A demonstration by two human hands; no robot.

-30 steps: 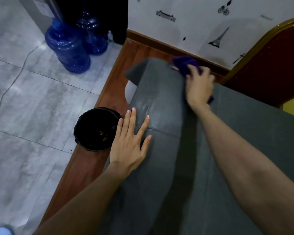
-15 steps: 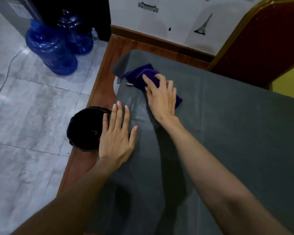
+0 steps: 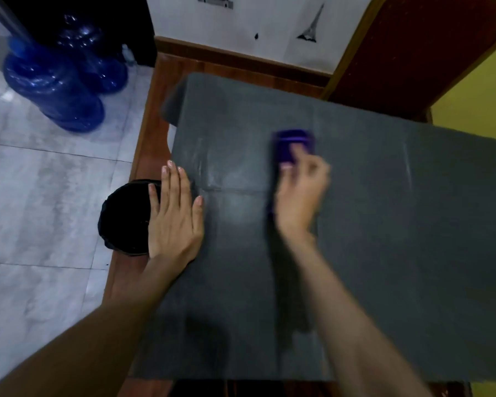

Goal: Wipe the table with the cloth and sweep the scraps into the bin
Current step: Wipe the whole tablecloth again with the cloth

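Observation:
A dark grey cover lies over the table [image 3: 384, 224]. My right hand [image 3: 299, 193] presses a purple cloth [image 3: 294, 143] onto the middle of it; hand and cloth are blurred by motion. My left hand [image 3: 176, 213] lies flat, fingers together, on the table's left edge. Just left of that hand, on the floor below, stands a round black bin [image 3: 123, 219]; my left hand hides part of its rim. I see no scraps on the cover.
Two blue water jugs [image 3: 55, 90] stand on the tiled floor at the far left. A red chair with a gold frame [image 3: 413, 53] is behind the table at the right. A white wall with small drawings runs along the back.
My right hand has swept the cloth from the far left corner toward the middle of the table. My left hand has stayed flat at the left edge by the bin.

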